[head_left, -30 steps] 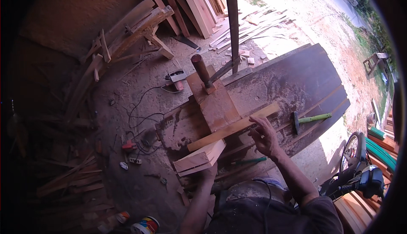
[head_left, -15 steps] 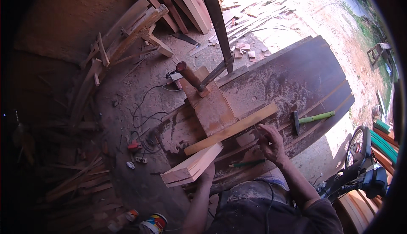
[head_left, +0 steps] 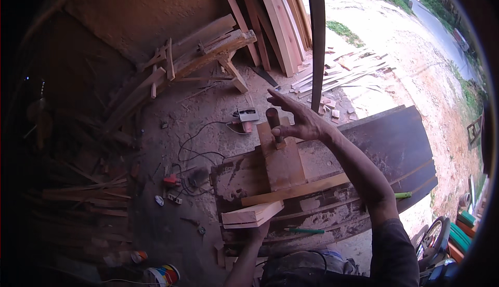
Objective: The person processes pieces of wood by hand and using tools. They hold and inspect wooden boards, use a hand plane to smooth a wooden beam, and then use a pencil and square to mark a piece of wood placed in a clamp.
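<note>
My left hand (head_left: 259, 231) comes up from below and holds a pale wooden block (head_left: 249, 216) with a dark line along its side; its fingers are mostly hidden under the wood. My right hand (head_left: 304, 123) is raised over the bench, fingers spread, thumb beside the round wooden handle (head_left: 272, 123) of a clamp. I cannot tell whether the thumb touches it. The clamp stands on a flat board (head_left: 285, 170), and its long dark metal bar (head_left: 315, 42) rises behind. A yellowish wood strip (head_left: 296, 189) lies across the board's near end, next to the block.
The dusty dark workbench (head_left: 384, 136) carries a green pencil-like stick (head_left: 304, 230) and a green hammer handle (head_left: 403, 195), partly behind my arm. A power tool (head_left: 246, 118) and cords lie on the floor beyond. Planks (head_left: 278, 22) lean at the wall; a bicycle wheel (head_left: 432, 240) stands right.
My right hand has moved from beside the yellowish strip up and away to the clamp handle, its fingers spreading. The left hand still holds the block, now turned more level. The view has shifted.
</note>
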The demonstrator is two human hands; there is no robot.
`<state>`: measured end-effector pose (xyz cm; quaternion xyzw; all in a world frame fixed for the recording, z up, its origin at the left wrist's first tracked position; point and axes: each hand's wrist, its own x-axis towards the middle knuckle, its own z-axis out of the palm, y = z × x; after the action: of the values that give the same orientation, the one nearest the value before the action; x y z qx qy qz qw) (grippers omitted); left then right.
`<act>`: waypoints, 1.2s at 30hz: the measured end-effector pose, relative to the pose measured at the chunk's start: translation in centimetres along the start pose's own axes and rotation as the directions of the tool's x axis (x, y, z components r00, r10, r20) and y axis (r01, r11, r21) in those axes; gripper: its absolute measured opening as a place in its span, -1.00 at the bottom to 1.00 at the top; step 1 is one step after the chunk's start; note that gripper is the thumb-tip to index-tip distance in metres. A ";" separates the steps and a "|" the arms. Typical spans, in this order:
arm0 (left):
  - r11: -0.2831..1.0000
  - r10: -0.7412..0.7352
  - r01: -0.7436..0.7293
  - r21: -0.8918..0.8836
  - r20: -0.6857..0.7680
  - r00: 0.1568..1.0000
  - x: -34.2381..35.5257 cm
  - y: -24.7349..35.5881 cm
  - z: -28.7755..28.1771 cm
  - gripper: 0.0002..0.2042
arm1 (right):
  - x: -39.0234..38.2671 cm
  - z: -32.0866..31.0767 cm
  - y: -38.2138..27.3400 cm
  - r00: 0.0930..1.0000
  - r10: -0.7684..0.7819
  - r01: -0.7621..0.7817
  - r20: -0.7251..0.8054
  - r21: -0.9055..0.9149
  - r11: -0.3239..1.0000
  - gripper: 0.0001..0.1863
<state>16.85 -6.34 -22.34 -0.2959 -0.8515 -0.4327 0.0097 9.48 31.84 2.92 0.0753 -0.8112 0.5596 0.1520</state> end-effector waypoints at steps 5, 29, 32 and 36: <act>0.996 0.033 -0.034 0.078 0.015 0.999 0.1 0.9 0.4 -0.72 | 6.5 0.7 3.0 0.890 -0.095 -0.051 0.446 0.306 0.951 -0.34; 0.989 -0.065 0.058 0.136 0.048 0.997 -1.6 0.4 0.5 -0.63 | 3.7 6.2 0.6 0.954 0.203 -0.089 -0.220 0.437 0.895 -0.45; 0.990 -0.057 0.048 0.136 0.062 0.996 -1.0 0.3 0.4 -0.62 | 4.2 8.4 1.6 0.779 0.191 0.023 -0.597 0.332 0.943 -0.50; 0.988 -0.071 0.062 0.142 0.062 0.996 -1.4 0.4 0.6 -0.60 | 3.8 6.6 0.1 0.927 0.200 -0.087 -0.318 0.336 0.938 -0.48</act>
<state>18.36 -6.46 -22.82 -0.2802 -0.8891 -0.3618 -0.0126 4.83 25.94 1.97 -0.0618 -0.6748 0.6962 0.2368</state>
